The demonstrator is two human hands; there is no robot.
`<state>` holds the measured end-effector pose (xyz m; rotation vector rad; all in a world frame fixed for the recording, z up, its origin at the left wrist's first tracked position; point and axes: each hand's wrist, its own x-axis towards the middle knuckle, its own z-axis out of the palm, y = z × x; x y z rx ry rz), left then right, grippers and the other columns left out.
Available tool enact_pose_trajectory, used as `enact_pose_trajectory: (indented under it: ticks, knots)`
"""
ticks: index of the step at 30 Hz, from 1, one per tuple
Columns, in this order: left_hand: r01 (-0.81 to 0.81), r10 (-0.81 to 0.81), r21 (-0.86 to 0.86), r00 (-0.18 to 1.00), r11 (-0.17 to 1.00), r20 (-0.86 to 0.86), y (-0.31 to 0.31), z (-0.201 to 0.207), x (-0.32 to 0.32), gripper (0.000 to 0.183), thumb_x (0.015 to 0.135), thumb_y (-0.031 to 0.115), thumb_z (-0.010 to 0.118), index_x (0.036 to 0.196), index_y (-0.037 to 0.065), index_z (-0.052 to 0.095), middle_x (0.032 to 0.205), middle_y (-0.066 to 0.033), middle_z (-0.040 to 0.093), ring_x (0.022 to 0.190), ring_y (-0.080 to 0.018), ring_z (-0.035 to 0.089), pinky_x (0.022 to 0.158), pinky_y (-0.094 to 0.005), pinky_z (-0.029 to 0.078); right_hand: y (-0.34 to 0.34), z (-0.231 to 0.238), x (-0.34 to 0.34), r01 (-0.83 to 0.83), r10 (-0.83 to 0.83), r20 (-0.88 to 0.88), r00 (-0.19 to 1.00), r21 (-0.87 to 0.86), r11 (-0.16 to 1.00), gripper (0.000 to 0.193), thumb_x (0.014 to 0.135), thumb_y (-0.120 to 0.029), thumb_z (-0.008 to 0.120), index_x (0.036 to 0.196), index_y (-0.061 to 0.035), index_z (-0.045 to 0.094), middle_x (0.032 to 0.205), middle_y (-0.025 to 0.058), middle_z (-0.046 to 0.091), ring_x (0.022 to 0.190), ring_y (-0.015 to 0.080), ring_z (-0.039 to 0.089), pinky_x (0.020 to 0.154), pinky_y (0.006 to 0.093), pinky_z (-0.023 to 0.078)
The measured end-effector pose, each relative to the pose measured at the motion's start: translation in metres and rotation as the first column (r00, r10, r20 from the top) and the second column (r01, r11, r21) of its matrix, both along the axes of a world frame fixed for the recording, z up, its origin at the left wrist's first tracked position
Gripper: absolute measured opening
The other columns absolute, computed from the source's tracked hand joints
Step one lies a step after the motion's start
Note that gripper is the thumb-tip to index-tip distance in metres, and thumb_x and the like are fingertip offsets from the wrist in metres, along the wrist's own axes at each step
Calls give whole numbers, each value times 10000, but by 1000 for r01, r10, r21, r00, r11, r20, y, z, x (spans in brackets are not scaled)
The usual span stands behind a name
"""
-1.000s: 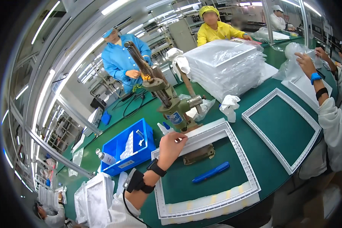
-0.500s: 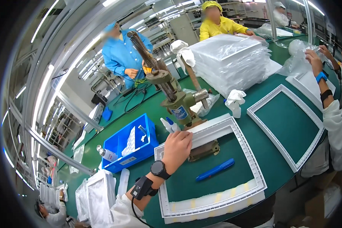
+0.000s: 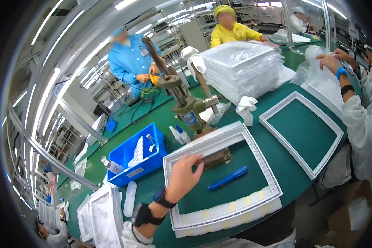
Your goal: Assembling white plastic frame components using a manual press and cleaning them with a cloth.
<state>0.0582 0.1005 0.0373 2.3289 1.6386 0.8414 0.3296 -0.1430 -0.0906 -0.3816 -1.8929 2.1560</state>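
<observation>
Left hand [image 3: 184, 175]: fingers curled, thumb and index tips close with a small gap; can't tell if anything tiny sits between them. They're over the far-left part of the white rectangular frame [image 3: 261, 160], just beside its far rail; contact unclear. Right hand out of view. Wristwatch [image 3: 164, 197] and black strapped device [image 3: 144, 215] on the left wrist.

Frame lies flat in front of the green bench press [image 3: 189, 118], near side over a white foam strip [image 3: 235, 210] with yellow patches. Step in hand, my read: working along the far rail by hand at the press. Next move on that rail would call for a light, exact fingertip placement.

Inside the frame opening: blue marker pen [image 3: 227, 178]. Left of the frame: blue bin [image 3: 151, 164]. Green tabletop [image 3: 305, 132] also bears a second white frame [image 3: 286, 147] to the right and a plastic-wrapped stack [image 3: 244, 76] farther back.

Room: co-worker in blue [image 3: 130, 62], another in yellow [image 3: 231, 36], a co-worker's hand [image 3: 330, 63] at right on clear plastic film; shelving behind, strip lights above.
</observation>
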Motion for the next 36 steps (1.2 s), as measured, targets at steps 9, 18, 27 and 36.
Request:
enact_pose_trajectory:
  ticks: [9, 18, 27, 36]
  knots:
    - [463, -317, -564, 884, 683, 342, -151, 65, 32, 254, 836, 17, 664, 1089, 19, 681, 932, -116, 684, 758, -223, 674, 657, -296, 536, 49, 39, 0, 196, -190, 56, 980, -133, 972, 264, 1029, -239, 487, 1021, -27, 643, 846, 42, 629, 738, 95, 583, 660, 262, 464]
    - [528, -279, -501, 826, 685, 489, -181, 13, 38, 227, 802, -10, 660, 1027, 24, 660, 917, -81, 649, 728, -268, 650, 654, -327, 543, 64, 56, -10, 239, -241, 11, 970, -177, 955, 245, 1013, -213, 514, 1010, -8, 647, 693, 43, 559, 615, 125, 496, 583, 268, 419]
    - [558, -445, -397, 826, 728, 344, -180, -3, 40, 153, 813, 45, 669, 961, 31, 630, 901, -76, 632, 743, -259, 644, 624, -335, 534, 63, 48, -8, 235, -231, 52, 972, -88, 968, 156, 960, -148, 590, 952, -14, 669, 693, 48, 639, 589, 118, 570, 560, 261, 451]
    - [688, -655, -370, 719, 625, 232, -203, -6, 45, 211, 817, 189, 685, 987, 105, 592, 780, -108, 508, 614, -301, 582, 507, -412, 477, 48, 46, -8, 88, -86, 23, 996, -101, 991, 245, 959, -245, 629, 969, -14, 709, 755, 97, 683, 651, 154, 630, 591, 302, 480]
